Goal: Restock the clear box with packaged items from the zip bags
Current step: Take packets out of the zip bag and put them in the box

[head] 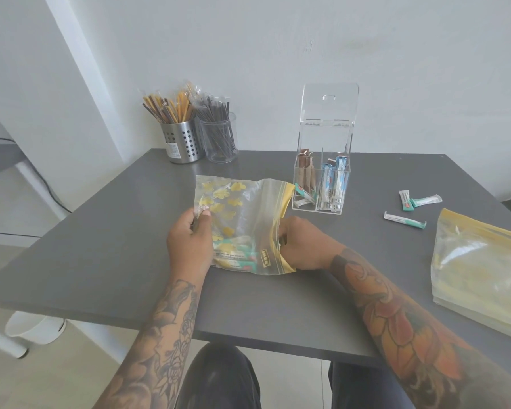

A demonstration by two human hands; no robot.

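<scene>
The head view shows the zip bag (242, 222) lying flat on the grey desk (101, 246), just in front of the clear box (322, 184). The left hand (189, 240) pinches the closed bottom edge of the bag, so its grip is clenched on the plastic. The right hand (301, 246) is at the bag's yellow mouth with its fingers pushed inside; whether they already grasp a packet I cannot tell.

I judge that the step in hand is taking the remaining teal-and-white packets (236, 256) out of the bag. The next move calls for closing the fingers on these packets, drawing them out through the mouth, and carrying them to the front left compartment of the box, whose lid stands open.

The bag has a yellow label that reads IKEA. The print on the packets is too small to read. Three loose packets (404, 219) lie on the desk at the right, near a second zip bag (481, 273).
</scene>
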